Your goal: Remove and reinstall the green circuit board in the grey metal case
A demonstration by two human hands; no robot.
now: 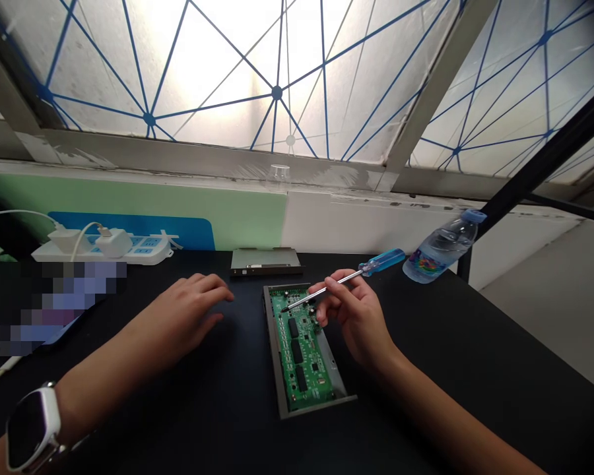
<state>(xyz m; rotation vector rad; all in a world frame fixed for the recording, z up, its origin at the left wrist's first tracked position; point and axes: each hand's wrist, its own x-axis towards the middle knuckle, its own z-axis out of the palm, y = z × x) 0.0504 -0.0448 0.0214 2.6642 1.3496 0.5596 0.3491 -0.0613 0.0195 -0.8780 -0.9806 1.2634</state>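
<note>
A screwdriver (382, 262) with a clear blue handle and a long metal shaft is gripped by its shaft in my right hand (359, 313). Its dark tip points down and left over a green circuit board (307, 356); whether it touches the board I cannot tell. The board lies in an open grey metal case (276, 369) with several black chips along it. To the left of the case, my left hand (198, 310) hovers over or rests on the black table with fingers loosely apart, holding nothing. Behind the case lies a flat metal cover (266, 260).
A plastic water bottle (443, 247) leans against a black post (539, 155) at the right. On the left stand a white power strip (151, 249) with chargers and a blurred phone-like device (64, 307) with cables. The window wall borders the black table (426, 343).
</note>
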